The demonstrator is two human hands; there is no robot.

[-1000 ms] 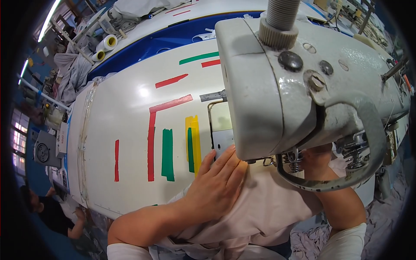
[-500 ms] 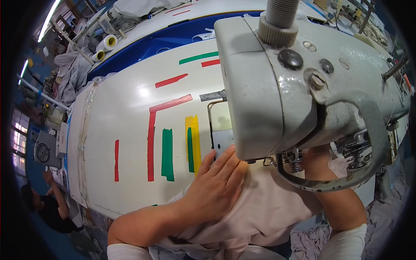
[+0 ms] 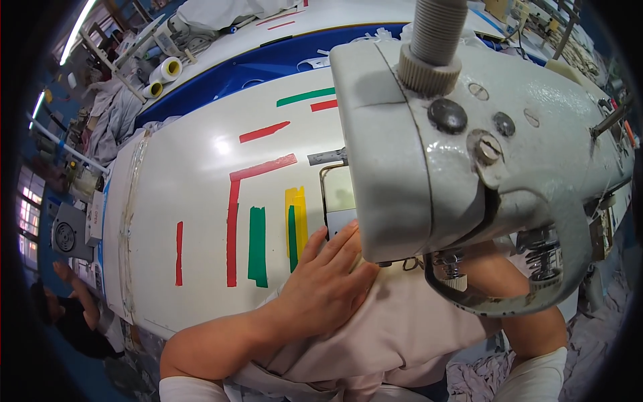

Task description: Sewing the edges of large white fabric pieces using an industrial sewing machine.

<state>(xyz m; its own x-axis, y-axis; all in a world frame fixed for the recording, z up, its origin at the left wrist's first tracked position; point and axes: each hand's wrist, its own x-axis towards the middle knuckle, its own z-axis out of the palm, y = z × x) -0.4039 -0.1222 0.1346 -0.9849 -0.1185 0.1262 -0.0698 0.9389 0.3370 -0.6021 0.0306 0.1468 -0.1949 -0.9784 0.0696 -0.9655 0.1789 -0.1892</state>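
A pale pink piece of fabric [image 3: 408, 328] lies on the near side of the sewing machine's bed and drapes toward me. My left hand [image 3: 328, 285] rests palm down on it, fingers extended toward the metal plate [image 3: 340, 218] beside the machine head, with nothing gripped. The grey-white sewing machine [image 3: 392, 161] covers the needle area. My right hand [image 3: 492, 268] reaches in behind the machine's curved metal lever [image 3: 569, 268]; its fingers are hidden there, so whether they hold the fabric does not show.
Red, green and yellow tape strips [image 3: 257, 244] mark the white table [image 3: 154, 221]. A blue trough [image 3: 221, 77] runs along its far edge, with thread cones [image 3: 166, 70] beyond. Crumpled fabric [image 3: 475, 378] lies low on the right. Another person [image 3: 84, 321] is at far left.
My left hand has slid slightly left, and its fingers look a little more bent and apart. The view has shifted slightly, so the machine head appears lower. My right hand stays behind the lever.
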